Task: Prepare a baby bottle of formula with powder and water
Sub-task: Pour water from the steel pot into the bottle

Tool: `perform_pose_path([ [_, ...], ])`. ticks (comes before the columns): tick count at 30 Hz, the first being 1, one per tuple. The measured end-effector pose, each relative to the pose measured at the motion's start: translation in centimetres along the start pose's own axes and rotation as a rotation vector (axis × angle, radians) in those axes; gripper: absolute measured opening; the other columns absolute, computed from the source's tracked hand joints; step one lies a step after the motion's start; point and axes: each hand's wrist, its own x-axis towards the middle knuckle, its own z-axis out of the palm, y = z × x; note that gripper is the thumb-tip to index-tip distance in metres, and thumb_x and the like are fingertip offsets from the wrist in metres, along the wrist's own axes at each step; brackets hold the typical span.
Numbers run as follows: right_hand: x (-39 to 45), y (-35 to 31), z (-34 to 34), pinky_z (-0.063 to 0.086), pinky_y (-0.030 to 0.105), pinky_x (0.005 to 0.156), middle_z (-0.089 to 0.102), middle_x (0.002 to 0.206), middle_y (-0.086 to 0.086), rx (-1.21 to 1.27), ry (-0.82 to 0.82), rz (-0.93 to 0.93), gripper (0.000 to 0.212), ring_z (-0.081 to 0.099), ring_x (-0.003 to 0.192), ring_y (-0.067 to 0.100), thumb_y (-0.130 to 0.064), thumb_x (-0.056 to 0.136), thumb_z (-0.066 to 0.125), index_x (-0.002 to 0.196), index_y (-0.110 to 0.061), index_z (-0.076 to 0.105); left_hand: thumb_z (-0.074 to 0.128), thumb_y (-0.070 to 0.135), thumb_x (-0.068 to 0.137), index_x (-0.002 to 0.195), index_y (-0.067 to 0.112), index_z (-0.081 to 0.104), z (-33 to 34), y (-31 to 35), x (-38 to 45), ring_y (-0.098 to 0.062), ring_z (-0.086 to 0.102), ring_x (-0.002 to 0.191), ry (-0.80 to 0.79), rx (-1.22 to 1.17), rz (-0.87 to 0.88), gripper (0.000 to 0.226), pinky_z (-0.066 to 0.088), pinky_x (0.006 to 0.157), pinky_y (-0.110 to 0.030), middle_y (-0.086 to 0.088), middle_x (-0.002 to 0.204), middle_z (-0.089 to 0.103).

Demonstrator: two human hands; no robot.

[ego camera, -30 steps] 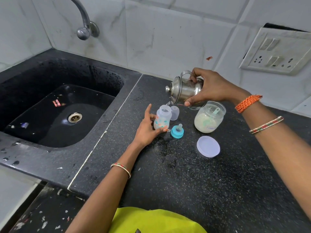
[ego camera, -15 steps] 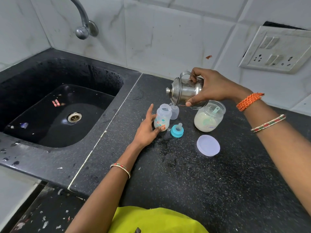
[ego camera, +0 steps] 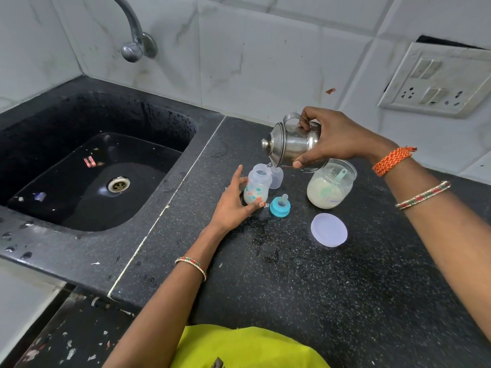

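**Pouring into bottle**

Left hand (ego camera: pixel 230 208) fingers (ego camera: pixel 236 179) wrapped round baby bottle (ego camera: pixel 257 187), upright on surface (ego camera: pixel 332 288). Right hand (ego camera: pixel 334 138) clamped on steel kettle (ego camera: pixel 291 143), tilted, spout just above bottle mouth. Beside thumb: teal nipple cap (ego camera: pixel 279 206). Under right fingers: open formula jar (ego camera: pixel 330 184); lid (ego camera: pixel 329 229) nearer, flat.

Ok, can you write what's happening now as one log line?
step: pouring water | right hand: tilts kettle over bottle | left hand: steadies bottle | teat, lid: on counter
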Motion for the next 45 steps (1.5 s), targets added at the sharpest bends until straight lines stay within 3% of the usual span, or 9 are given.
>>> perform_pose_path([
  [7, 0.0, 0.0, 0.0, 0.034, 0.02, 0.057, 0.049, 0.089, -0.01, 0.007, 0.012, 0.006, 0.059, 0.044, 0.075, -0.001, -0.031, 0.057, 0.089, 0.094, -0.02, 0.045, 0.08, 0.03, 0.073, 0.15, 0.021, 0.013, 0.0, 0.2, 0.0, -0.002, 0.043, 0.111, 0.005, 0.011, -0.007, 0.102, 0.035, 0.097, -0.024, 0.0, 0.138, 0.048],
  [11, -0.1, 0.2, 0.0, 0.033, 0.019, 0.057, 0.051, 0.096, -0.004, 0.006, 0.017, 0.008, 0.059, 0.044, 0.076, -0.002, -0.029, 0.058, 0.089, 0.096, -0.02, 0.045, 0.079, 0.029, 0.074, 0.15, 0.02, 0.015, 0.0, 0.2, 0.0, -0.003, 0.043, 0.115, 0.0, 0.017, -0.012, 0.1, 0.033, 0.096, -0.023, -0.001, 0.14, 0.047],
  [21, -0.3, 0.7, 0.5, 0.032, 0.019, 0.056, 0.048, 0.087, -0.012, 0.045, 0.025, 0.024, 0.059, 0.042, 0.072, -0.001, -0.029, 0.057, 0.09, 0.094, -0.019, 0.045, 0.078, 0.026, 0.075, 0.149, 0.019, 0.017, 0.0, 0.0, 0.1, -0.002, 0.043, 0.114, 0.0, 0.012, -0.015, 0.097, 0.035, 0.097, -0.022, -0.001, 0.14, 0.047],
  [25, -0.2, 0.5, 0.5, 0.032, 0.019, 0.055, 0.047, 0.086, -0.015, 0.04, 0.013, 0.024, 0.059, 0.042, 0.072, -0.001, -0.028, 0.058, 0.09, 0.095, -0.02, 0.045, 0.078, 0.025, 0.075, 0.149, 0.019, 0.017, 0.0, -0.2, 0.2, -0.012, 0.047, 0.123, 0.004, 0.023, -0.02, 0.096, 0.036, 0.098, -0.025, -0.002, 0.141, 0.047],
  [32, 0.6, 0.0, 0.1, 0.04, 0.024, 0.06, 0.054, 0.095, -0.001, -0.042, -0.033, -0.021, 0.061, 0.05, 0.077, 0.012, -0.031, 0.055, 0.09, 0.096, -0.018, 0.046, 0.076, 0.024, 0.077, 0.149, 0.021, 0.017, 0.1, -0.3, 0.3, -0.016, 0.047, 0.126, 0.007, 0.023, -0.033, 0.093, 0.034, 0.097, -0.023, -0.002, 0.142, 0.046],
  [41, 1.4, -0.6, -0.1, 0.04, 0.021, 0.061, 0.056, 0.105, 0.002, -0.047, -0.064, -0.045, 0.063, 0.053, 0.087, 0.017, -0.029, 0.059, 0.089, 0.104, -0.02, 0.046, 0.076, 0.025, 0.077, 0.148, 0.022, 0.018, 0.1, -0.3, 0.4, -0.018, 0.046, 0.128, 0.002, 0.027, -0.043, 0.092, 0.035, 0.101, -0.027, -0.002, 0.143, 0.046],
  [45, 1.5, -0.7, -0.1, 0.044, 0.024, 0.065, 0.057, 0.106, 0.001, -0.043, -0.057, -0.053, 0.064, 0.055, 0.091, 0.019, -0.03, 0.058, 0.089, 0.105, -0.02, 0.047, 0.075, 0.024, 0.078, 0.148, 0.019, 0.02, 0.1, -0.2, 0.3, -0.017, 0.048, 0.126, 0.0, 0.021, -0.029, 0.09, 0.034, 0.098, -0.021, -0.002, 0.141, 0.048],
])
